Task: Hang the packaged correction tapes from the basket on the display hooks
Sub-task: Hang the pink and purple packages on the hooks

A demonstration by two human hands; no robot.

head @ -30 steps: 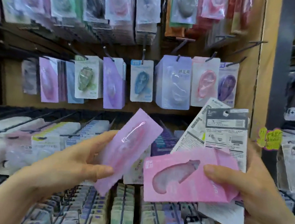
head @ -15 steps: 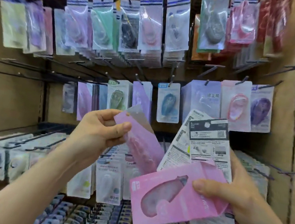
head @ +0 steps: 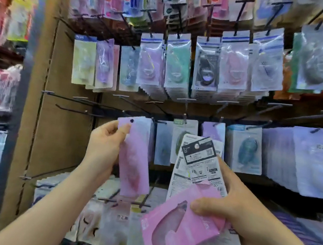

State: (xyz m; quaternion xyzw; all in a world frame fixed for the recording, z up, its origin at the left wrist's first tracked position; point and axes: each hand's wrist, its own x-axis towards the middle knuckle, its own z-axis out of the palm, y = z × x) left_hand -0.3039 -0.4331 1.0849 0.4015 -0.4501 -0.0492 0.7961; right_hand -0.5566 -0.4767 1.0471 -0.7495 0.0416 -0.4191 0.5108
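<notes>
A lilac-pink pack of correction tape is upright in the left hand, pinched near its top corner, its round hang hole uppermost. It is level with the middle row of black display hooks, some bare just to its left. The right hand grips a pink pack with a curved window, tilted face-out, fanned with white-backed packs behind it.
</notes>
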